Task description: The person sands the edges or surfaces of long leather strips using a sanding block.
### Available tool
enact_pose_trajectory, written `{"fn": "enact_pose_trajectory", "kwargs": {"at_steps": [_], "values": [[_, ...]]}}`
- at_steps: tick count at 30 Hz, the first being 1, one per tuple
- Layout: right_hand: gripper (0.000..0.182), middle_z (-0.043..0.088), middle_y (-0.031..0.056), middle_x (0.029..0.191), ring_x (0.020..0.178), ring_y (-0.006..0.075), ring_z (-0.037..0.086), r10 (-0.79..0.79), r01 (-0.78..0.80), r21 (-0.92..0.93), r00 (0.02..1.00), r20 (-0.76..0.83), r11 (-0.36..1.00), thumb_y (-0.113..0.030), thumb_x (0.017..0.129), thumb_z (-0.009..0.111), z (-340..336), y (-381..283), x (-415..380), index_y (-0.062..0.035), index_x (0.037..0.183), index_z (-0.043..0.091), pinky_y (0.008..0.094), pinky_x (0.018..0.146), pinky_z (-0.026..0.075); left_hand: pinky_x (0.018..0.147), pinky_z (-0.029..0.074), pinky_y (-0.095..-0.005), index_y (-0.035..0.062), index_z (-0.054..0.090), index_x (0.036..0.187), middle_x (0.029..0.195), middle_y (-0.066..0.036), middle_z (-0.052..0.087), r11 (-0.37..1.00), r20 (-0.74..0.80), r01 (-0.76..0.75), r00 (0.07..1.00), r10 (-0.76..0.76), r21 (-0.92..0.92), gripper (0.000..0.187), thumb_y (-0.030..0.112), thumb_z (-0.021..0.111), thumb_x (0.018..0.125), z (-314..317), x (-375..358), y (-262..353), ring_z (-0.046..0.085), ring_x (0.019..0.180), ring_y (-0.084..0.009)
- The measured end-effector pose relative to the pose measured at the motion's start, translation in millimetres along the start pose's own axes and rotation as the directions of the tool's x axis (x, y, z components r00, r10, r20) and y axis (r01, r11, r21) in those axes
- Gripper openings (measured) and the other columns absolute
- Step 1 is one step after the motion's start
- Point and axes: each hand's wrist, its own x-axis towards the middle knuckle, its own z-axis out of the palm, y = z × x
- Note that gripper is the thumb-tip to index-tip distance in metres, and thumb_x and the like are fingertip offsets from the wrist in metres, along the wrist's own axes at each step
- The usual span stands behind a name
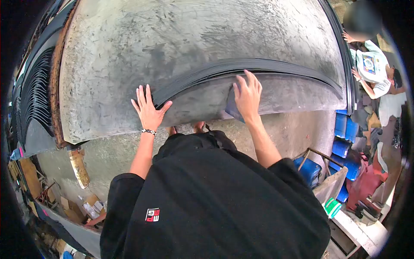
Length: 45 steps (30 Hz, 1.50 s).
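A long bundle of thin black strips point(258, 64) lies in an arc across the worn grey table point(172, 39). My left hand point(148, 111), with a beaded bracelet at the wrist, is spread at the bundle's left end, its thumb close to the strip ends. Near the middle of the arc is my right hand point(248, 96), fingers apart and slightly bent, fingertips at the bundle's lower edge. A dark flat piece point(233, 105) shows beside and partly behind the right hand, hanging past the table's front edge; whether the hand touches it is unclear.
Curved black sheets point(36, 93) are stacked on the left. Another person point(374, 67) stands at the right, hands by the table's far right edge. Blue containers point(308, 170) and a green roll point(332, 208) sit at the lower right. Cardboard boxes point(72, 210) lie at the lower left.
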Motion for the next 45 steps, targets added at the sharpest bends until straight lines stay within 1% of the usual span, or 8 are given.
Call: {"fn": "enact_pose_trajectory", "kwargs": {"at_steps": [2, 10, 21, 33, 36, 39, 42, 45], "values": [[0.03, 0.063, 0.0148, 0.137, 0.135, 0.0349, 0.056, -0.148, 0.148, 0.012, 0.989, 0.009, 0.989, -0.017, 0.094, 0.078, 8, 9, 26, -0.0084, 0.123, 0.071, 0.0505, 0.114, 0.042, 0.132, 0.01, -0.0679, 0.0134, 0.029, 0.174, 0.181, -0.017, 0.025, 1.0, 0.005, -0.001, 1.0, 0.001, 0.003, 0.121, 0.079, 0.077, 0.084, 0, -1, 4, 0.021, 0.167, -0.0387], [0.02, 0.063, 0.0097, 0.114, 0.116, 0.031, 0.06, -0.334, 0.335, 0.014, 0.932, 0.138, 0.942, -0.015, 0.094, 0.075, 14, 23, 57, -0.0082, 0.111, 0.067, 0.0478, 0.104, 0.046, 0.131, 0.009, -0.0702, 0.01, 0.027, 0.175, 0.181, -0.019, 0.024, 0.992, -0.036, 0.088, 0.996, -0.085, 0.092, 0.124, 0.08, 0.074, 0.084, 4, -8, 1, 0.019, 0.168, -0.0396], [0.015, 0.064, 0.0126, 0.11, 0.112, 0.0339, 0.061, -0.403, 0.403, 0.035, 0.898, 0.179, 0.914, -0.012, 0.095, 0.072, 22, 23, 58, -0.0039, 0.107, 0.068, 0.0469, 0.101, 0.048, 0.128, 0.009, -0.0747, 0.0045, 0.023, 0.174, 0.18, -0.026, 0.021, 0.995, -0.039, 0.035, 0.999, -0.032, 0.098, 0.134, 0.089, 0.07, 0.081, 5, -3, 2, 0.016, 0.168, -0.0429], [0.01, 0.061, 0.0127, 0.105, 0.106, 0.0346, 0.06, -0.476, 0.46, 0.127, 0.86, 0.181, 0.879, -0.008, 0.095, 0.071, 24, 19, 67, -0.0048, 0.104, 0.066, 0.0458, 0.094, 0.048, 0.128, 0.008, -0.0756, 0.0113, 0.026, 0.175, 0.18, -0.024, 0.023, 0.995, 0.003, 0.002, 1.0, -0.002, 0.104, 0.126, 0.088, 0.066, 0.084, -1, -1, 1, 0.019, 0.167, -0.0414], [0.017, 0.064, 0.0123, 0.111, 0.111, 0.0343, 0.061, -0.448, 0.431, 0.122, 0.871, 0.202, 0.894, -0.01, 0.095, 0.073, 24, 20, 65, -0.0042, 0.11, 0.068, 0.0448, 0.095, 0.049, 0.128, 0.009, -0.075, 0.0122, 0.029, 0.174, 0.178, -0.024, 0.026, 0.995, -0.016, -0.009, 1.0, 0.011, 0.096, 0.12, 0.085, 0.066, 0.087, 2, 1, -4, 0.021, 0.167, -0.0413], [0.025, 0.068, 0.0115, 0.12, 0.117, 0.0332, 0.062, -0.356, 0.344, 0.144, 0.932, 0.066, 0.928, -0.013, 0.096, 0.075, 12, 8, 56, -0.0046, 0.12, 0.07, 0.0436, 0.098, 0.049, 0.129, 0.01, -0.0743, 0.0144, 0.032, 0.173, 0.178, -0.022, 0.028, 0.997, -0.031, -0.011, 0.999, 0.014, 0.082, 0.114, 0.082, 0.068, 0.088, 2, 2, -4, 0.023, 0.166, -0.0398], [0.041, 0.067, 0.0154, 0.133, 0.128, 0.0353, 0.06, -0.098, 0.078, 0.167, 0.988, 0.115, 0.983, -0.028, 0.098, 0.077, -12, 0, 22, -0.0057, 0.131, 0.069, 0.0477, 0.107, 0.046, 0.129, 0.01, -0.0739, 0.0161, 0.035, 0.172, 0.178, -0.019, 0.029, 0.999, 0.015, -0.033, 0.999, 0.033, 0.023, 0.108, 0.077, 0.07, 0.09, -11, 1, -6, 0.024, 0.166, -0.0383], [0.072, 0.055, 0.023, 0.155, 0.146, 0.0428, 0.048, -0.028, 0.007, 0.116, 0.982, 0.189, 0.993, -0.047, 0.092, 0.083, -23, 0, -30, -0.0065, 0.147, 0.062, 0.0583, 0.117, 0.039, 0.129, 0.01, -0.0738, 0.0182, 0.039, 0.171, 0.179, -0.016, 0.029, 0.996, 0.008, -0.085, 0.996, 0.084, 0.028, 0.103, 0.074, 0.072, 0.091, -8, 1, -10, 0.024, 0.166, -0.0375]]}}
